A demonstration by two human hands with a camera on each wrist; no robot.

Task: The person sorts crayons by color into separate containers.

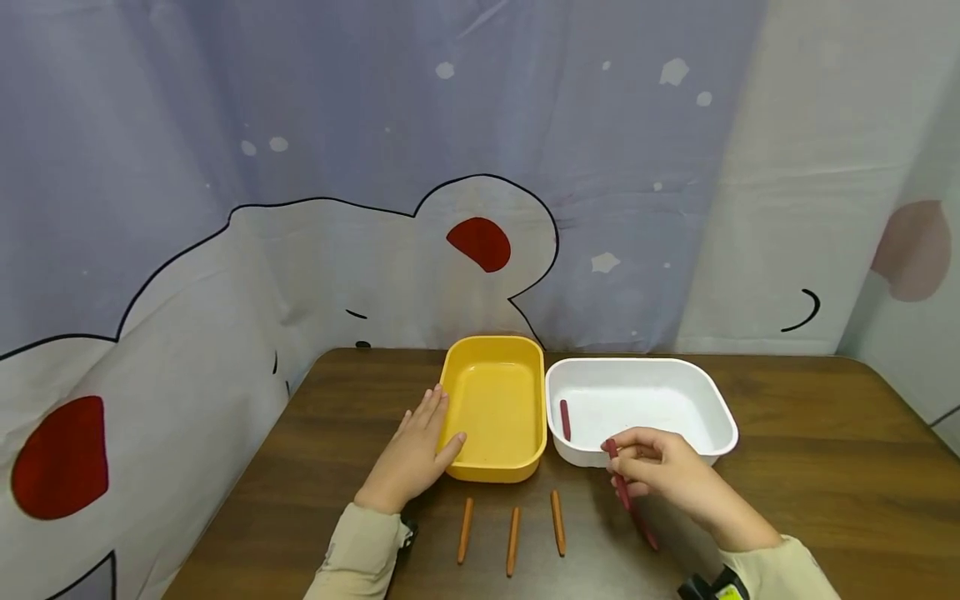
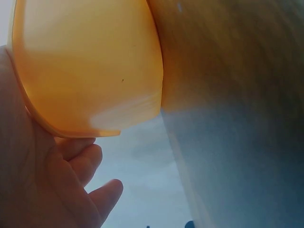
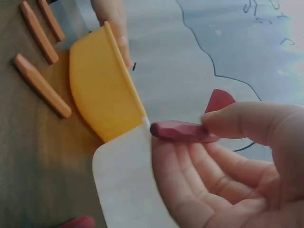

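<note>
My left hand [image 1: 411, 460] rests on the left rim of a yellow tray [image 1: 543, 408], fingers stretched out and thumb over the near corner. Between thumb and fingertips, my right hand [image 1: 667, 479] pinches a dark red crayon [image 3: 178, 131] above the near edge of a white tray [image 1: 716, 408]. Inside that tray, at its left side, lies another dark red crayon [image 1: 566, 421]. A further dark red crayon [image 1: 647, 535] lies on the table below the right hand, partly hidden behind the held one in the head view.
Three orange crayons, a left one [image 1: 465, 531], a middle one [image 1: 513, 542] and a right one [image 1: 558, 522], lie apart on the brown wooden table [image 1: 810, 467] before the trays. The trays stand side by side near a patterned curtain [image 1: 360, 275] at the back.
</note>
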